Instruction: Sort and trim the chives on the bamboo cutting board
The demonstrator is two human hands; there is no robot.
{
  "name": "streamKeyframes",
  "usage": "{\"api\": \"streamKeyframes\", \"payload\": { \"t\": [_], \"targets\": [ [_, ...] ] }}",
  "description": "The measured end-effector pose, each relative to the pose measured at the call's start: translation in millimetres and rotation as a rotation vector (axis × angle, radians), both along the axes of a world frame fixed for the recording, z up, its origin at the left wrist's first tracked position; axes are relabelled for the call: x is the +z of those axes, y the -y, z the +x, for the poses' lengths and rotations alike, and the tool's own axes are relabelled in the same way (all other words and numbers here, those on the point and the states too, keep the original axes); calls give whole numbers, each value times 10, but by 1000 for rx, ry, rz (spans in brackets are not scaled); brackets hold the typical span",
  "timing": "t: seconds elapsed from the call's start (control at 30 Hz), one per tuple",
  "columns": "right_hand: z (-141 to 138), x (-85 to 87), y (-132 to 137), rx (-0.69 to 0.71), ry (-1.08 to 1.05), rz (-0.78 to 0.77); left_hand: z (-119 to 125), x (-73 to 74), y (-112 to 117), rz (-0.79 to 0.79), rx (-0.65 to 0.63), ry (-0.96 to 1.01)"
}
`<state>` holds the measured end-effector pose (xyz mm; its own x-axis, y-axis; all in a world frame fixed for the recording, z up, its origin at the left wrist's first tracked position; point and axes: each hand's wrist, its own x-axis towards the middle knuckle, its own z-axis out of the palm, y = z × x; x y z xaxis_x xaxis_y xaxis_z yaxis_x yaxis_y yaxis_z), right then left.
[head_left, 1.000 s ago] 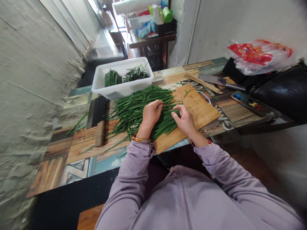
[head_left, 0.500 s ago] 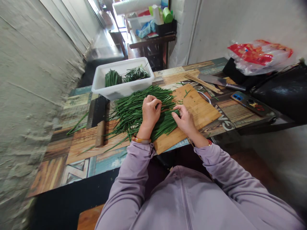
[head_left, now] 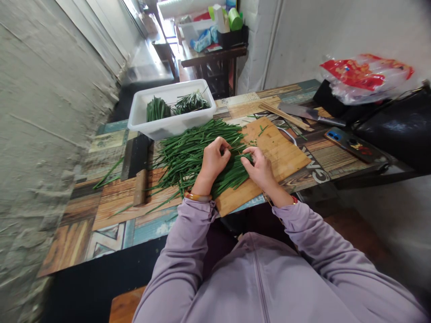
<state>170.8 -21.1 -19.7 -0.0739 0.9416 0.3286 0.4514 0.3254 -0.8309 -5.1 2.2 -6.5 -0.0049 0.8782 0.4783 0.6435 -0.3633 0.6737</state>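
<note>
Long green garlic chives (head_left: 191,150) lie in a loose heap across the wooden cutting board (head_left: 276,157) and the table to its left. Over the heap, my left hand (head_left: 215,157) is pinched at thumb and forefinger; whatever sits between the fingertips is too small to make out. Close by on the right, my right hand (head_left: 261,168) curls its thumb and fingers round the cut ends of a chive bunch that lies on the board. A thin pale line, perhaps a skewer, shows near the right fingertips.
Behind the heap stands a white plastic tub (head_left: 171,128) with two chive bundles. Thin wooden sticks (head_left: 286,116) and a cleaver (head_left: 303,112) lie at the back right, near a phone (head_left: 350,143) and a black bag (head_left: 400,130). Another knife (head_left: 139,188) lies left.
My left hand has shifted slightly right and down, closer to my right hand. My right hand stays in place on the chives.
</note>
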Motion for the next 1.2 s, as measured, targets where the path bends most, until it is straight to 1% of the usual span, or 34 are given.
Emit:
{"api": "streamKeyframes", "payload": {
  "t": [0.13,0.27,0.4,0.57,0.77,0.97,1.2],
  "targets": [
    [4,18,5,16,12,3,12,21,22,-63,-63,25],
    [5,39,9,25,28,-26,28,70,46,-96,-75,-16],
    [3,52,8,28,26,-24,35,100,55,-93,-85,-11],
    [1,51,6,22,24,-35,15,67,35,-90,-87,34],
    [12,27,-1,21,22,-26,1,53,25,-67,-85,-21],
    [10,26,-8,12,40,-29,12,70,29,-56,-100,-9],
    [4,41,-6,11,34,-34,8,54,22,-32,-130,-3]
  ]
}}
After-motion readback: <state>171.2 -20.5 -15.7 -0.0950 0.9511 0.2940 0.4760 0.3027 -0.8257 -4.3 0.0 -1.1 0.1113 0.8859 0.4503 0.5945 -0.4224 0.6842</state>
